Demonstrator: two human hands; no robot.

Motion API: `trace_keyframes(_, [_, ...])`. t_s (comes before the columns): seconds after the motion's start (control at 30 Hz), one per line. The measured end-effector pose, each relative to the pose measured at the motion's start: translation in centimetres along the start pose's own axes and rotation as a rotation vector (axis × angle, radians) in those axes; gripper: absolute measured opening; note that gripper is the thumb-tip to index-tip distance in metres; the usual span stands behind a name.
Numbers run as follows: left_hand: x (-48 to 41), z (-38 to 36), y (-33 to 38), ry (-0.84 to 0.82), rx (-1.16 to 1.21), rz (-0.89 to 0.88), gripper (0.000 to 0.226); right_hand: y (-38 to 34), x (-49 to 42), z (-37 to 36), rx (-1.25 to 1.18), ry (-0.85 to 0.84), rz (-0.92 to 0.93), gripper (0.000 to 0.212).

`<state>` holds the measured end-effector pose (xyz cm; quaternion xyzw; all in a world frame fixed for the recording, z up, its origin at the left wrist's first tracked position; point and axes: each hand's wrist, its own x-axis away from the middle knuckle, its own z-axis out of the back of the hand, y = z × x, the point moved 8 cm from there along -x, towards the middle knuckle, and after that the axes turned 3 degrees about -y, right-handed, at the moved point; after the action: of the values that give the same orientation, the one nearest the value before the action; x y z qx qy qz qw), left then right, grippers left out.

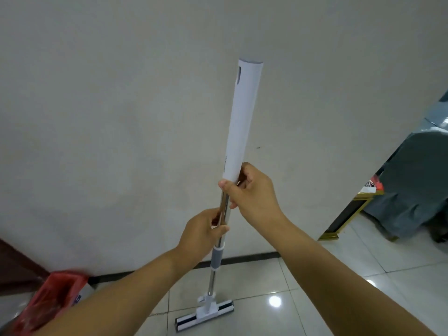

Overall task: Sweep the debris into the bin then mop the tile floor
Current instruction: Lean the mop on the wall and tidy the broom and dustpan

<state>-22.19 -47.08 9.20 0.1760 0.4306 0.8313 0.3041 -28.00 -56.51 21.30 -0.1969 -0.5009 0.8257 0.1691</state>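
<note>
I hold a mop upright in front of a plain wall. Its white handle (243, 117) rises at the middle of the view, above a shiny metal pole and a grey collar (216, 258). The flat sponge head (206, 315) rests on the glossy white tile floor (315, 299) near the wall. My right hand (252, 192) is closed on the pole at the lower end of the white handle. Just below it, my left hand (203, 231) grips the metal pole. A bin lined with a red bag (52, 301) stands at the lower left, partly behind my left forearm.
The wall (121, 117) with a dark skirting strip (247, 259) fills most of the view. At the right stands furniture under a grey cover (412, 185), beside a dark gold-trimmed piece (349, 214) with a red and white item on top. A dark brown surface (14, 267) is at the far left.
</note>
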Motion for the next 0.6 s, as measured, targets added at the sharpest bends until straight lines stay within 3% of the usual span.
trace_keyframes(0.23, [-8.1,-2.8,2.0,-0.004,0.002,0.029,0.023,3.3,-7.4,3.4,0.052,-0.041,0.009,0.017])
trace_keyframes(0.6, [-17.9,-4.7,3.3,0.019,-0.002,0.033,0.021,7.7,-17.3,5.6,0.101,0.047,0.005,0.016])
